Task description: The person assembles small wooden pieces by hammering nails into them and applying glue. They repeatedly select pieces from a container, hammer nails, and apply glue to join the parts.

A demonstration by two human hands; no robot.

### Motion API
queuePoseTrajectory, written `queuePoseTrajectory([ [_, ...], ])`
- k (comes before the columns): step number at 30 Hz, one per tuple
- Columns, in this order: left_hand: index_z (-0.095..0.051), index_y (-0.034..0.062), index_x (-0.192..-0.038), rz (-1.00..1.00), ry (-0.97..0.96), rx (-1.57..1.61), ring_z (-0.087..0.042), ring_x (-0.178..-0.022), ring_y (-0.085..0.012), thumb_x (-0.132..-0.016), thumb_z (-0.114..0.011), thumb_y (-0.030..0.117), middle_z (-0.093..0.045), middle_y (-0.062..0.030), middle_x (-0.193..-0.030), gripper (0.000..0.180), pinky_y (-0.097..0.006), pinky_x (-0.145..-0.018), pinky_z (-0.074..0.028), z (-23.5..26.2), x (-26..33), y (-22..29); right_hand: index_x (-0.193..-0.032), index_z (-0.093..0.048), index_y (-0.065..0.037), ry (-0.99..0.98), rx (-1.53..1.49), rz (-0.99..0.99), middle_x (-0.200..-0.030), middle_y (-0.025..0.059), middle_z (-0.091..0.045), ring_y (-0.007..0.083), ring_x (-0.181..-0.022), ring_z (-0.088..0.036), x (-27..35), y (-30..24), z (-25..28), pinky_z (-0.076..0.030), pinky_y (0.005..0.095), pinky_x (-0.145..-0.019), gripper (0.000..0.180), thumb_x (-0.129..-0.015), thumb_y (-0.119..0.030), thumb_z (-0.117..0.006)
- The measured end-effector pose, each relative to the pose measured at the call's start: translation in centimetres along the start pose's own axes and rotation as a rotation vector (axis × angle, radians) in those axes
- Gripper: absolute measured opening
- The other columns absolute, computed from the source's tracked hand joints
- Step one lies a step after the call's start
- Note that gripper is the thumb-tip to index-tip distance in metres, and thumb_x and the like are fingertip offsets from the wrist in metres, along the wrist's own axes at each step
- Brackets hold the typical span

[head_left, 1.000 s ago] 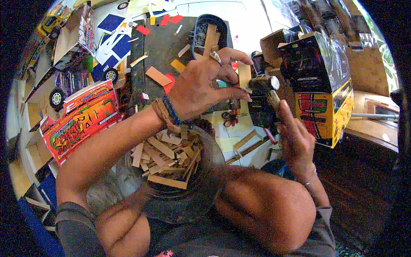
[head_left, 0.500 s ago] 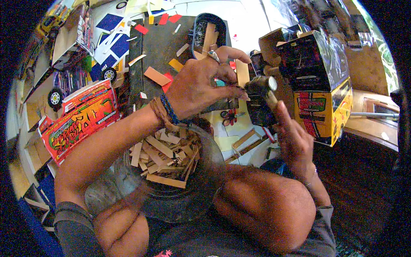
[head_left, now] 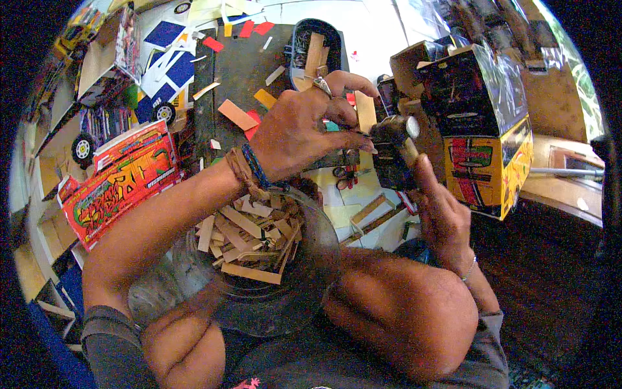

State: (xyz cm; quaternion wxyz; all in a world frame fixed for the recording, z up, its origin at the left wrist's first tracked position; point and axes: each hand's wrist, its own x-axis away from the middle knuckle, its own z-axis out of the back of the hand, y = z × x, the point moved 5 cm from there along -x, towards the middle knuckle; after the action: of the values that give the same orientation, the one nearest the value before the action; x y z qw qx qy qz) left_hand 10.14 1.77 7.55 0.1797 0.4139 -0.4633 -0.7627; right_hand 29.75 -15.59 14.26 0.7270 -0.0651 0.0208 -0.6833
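Note:
My right hand (head_left: 447, 220) grips the handle of a hammer (head_left: 405, 129), its round, shiny metal face pointing up and to the right. Beside the hammer head, the thumb and fingertips of my left hand (head_left: 304, 126) are pinched together; whatever is between them is too small to make out. Those fingertips are close to a dark panel (head_left: 392, 165) and a pale wooden strip (head_left: 367, 113), both partly covered by the hammer and my hand. To the right stands a model bus body (head_left: 486, 155) of board, with black and yellow sides.
A clear round container (head_left: 317, 259) full of wood offcuts (head_left: 246, 233) sits between my legs. Beyond my left hand is a blue tub (head_left: 340, 48) of small metal pieces on a dark board (head_left: 259, 55) strewn with scraps. Scissors (head_left: 343, 175) lie below; a red printed panel (head_left: 123, 181) is at left.
The hammer and my right hand have shifted very slightly, and the hammer looks sharper now. My left hand stays almost where it was.

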Motion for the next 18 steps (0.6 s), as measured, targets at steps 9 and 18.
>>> queuePoseTrajectory([
  [9, -0.073, 0.001, -0.079, 0.032, -0.014, -0.002, -0.07, -0.09, -0.0209, -0.077, -0.086, 0.025, -0.066, -0.0022, -0.123, 0.027, -0.034, -0.081, -0.054, 0.2, -0.2, 0.0, -0.154, -0.042, -0.009, 0.094, -0.041, 0.029, -0.099, 0.0072, -0.074, 0.0139, -0.072, -0.065, -1.3, -1.4, 1.1, -0.052, 0.0285, -0.058, 0.05, -0.105, -0.01, -0.051],
  [18, -0.072, -0.002, -0.083, 0.183, 0.027, 0.175, -0.072, -0.082, -0.019, -0.082, -0.083, 0.024, -0.07, -0.0052, -0.116, 0.029, -0.031, -0.076, -0.055, 0.0, -0.4, -0.7, -0.129, -0.057, -0.007, 0.095, -0.901, -0.539, -0.082, -0.0048, -0.057, 0.0033, -0.065, -0.051, -2.9, -0.9, -3.0, -0.043, 0.0202, -0.055, 0.03, -0.103, -0.02, -0.061],
])
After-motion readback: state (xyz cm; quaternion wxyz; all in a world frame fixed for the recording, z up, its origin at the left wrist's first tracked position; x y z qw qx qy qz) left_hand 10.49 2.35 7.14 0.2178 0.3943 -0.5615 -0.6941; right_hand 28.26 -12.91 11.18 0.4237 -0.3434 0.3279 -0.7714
